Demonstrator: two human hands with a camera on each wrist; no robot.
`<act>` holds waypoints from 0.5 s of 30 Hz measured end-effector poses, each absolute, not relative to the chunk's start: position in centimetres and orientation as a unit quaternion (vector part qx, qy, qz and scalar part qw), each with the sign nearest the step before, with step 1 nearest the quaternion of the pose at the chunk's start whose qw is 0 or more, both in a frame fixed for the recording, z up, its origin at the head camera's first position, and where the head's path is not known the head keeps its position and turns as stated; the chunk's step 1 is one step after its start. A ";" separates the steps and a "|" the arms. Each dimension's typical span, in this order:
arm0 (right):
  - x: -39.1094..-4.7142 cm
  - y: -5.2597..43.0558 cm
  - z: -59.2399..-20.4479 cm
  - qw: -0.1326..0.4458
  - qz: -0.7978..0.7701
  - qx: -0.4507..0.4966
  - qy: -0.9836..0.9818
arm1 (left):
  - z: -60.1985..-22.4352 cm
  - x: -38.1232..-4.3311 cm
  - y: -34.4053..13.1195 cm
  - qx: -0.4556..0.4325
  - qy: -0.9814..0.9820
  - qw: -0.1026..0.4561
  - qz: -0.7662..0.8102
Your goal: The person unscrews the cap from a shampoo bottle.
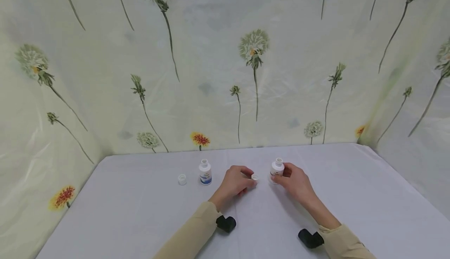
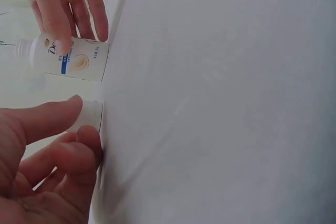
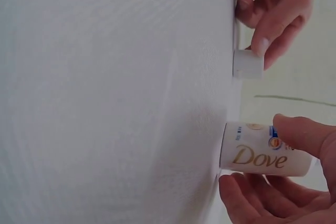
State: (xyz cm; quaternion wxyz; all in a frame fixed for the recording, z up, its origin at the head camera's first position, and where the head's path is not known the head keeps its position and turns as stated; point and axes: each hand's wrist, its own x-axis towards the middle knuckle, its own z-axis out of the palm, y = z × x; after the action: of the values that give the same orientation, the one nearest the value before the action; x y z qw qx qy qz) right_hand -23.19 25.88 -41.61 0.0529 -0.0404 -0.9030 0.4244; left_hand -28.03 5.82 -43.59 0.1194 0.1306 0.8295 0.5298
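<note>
My left hand [image 1: 233, 184] pinches a small white bottle cap [image 1: 254, 178] between thumb and fingers, down on the tablecloth. To its right, my right hand [image 1: 298, 184] holds a small white Dove bottle [image 1: 277, 167], thumb on one side and fingers on the other. This bottle stands upright with its neck uncovered, its base at the cloth. In the right wrist view the Dove bottle [image 3: 262, 156] shows gold lettering, and the cap [image 3: 248, 65] sits a short gap away from it. Part of the label is hidden by the thumb.
Left of my left hand stands a second open white bottle [image 1: 205, 174] with a blue-marked label. Another white cap [image 1: 182, 179] lies beside it. A white cloth covers the table [image 1: 123, 212]. Behind hangs a flower-printed curtain [image 1: 211, 56]. Black devices [image 1: 311, 238] sit at both wrists.
</note>
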 end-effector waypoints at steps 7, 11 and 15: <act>-22.6 26.0 -41.6 0.068 0.418 -0.030 -0.906 | -43.8 -27.8 5.0 0.121 0.829 0.106 0.535; -22.1 26.0 -41.5 0.072 0.409 -0.031 -0.909 | -43.8 -27.6 4.5 0.113 0.827 0.088 0.544; -21.4 26.3 -41.3 0.067 0.410 -0.037 -0.909 | -43.6 -27.3 4.0 0.120 0.825 0.078 0.547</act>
State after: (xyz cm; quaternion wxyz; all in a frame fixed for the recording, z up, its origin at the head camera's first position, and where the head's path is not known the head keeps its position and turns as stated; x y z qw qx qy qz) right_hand -21.43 26.25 -41.35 0.0674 -0.0372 -0.9090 0.4096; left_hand -27.26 3.97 -43.57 0.0777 0.1196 0.8247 0.5472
